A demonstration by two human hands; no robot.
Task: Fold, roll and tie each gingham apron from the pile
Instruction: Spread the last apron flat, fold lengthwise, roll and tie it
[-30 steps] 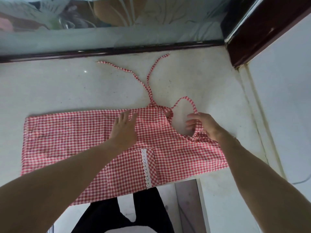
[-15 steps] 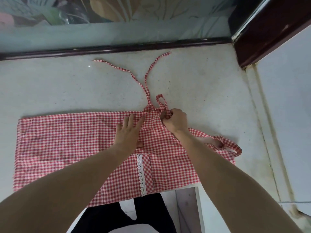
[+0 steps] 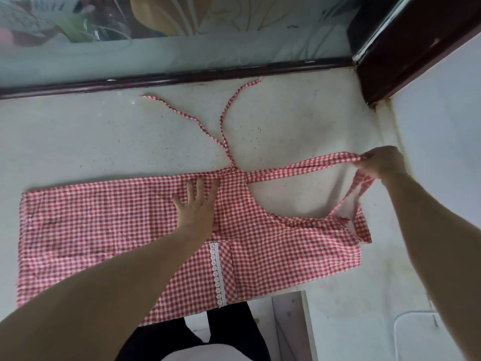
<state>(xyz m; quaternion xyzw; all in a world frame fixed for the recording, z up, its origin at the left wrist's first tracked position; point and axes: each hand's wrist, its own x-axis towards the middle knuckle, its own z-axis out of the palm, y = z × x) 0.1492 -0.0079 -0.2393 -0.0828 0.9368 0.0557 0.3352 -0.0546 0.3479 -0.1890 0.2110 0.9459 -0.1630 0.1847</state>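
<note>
Head view: gingham apron (image 3: pixel 130 225) lies flat along the desk (image 3: pixel 78 142) near edge, long axis left-right. Left hand (image 3: pixel 197 209) spread, pressing mid-apron. Right hand (image 3: pixel 382 162) pinches neck strap (image 3: pixel 312 168), pulled taut toward right edge; right hand nearer for folding strap inward

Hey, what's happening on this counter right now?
A person is working on a red gingham apron spread flat on a pale counter. The left hand presses flat on its middle, while the right hand pinches the neck strap and holds it stretched out sideways. Two waist ties lie loose behind.
</note>
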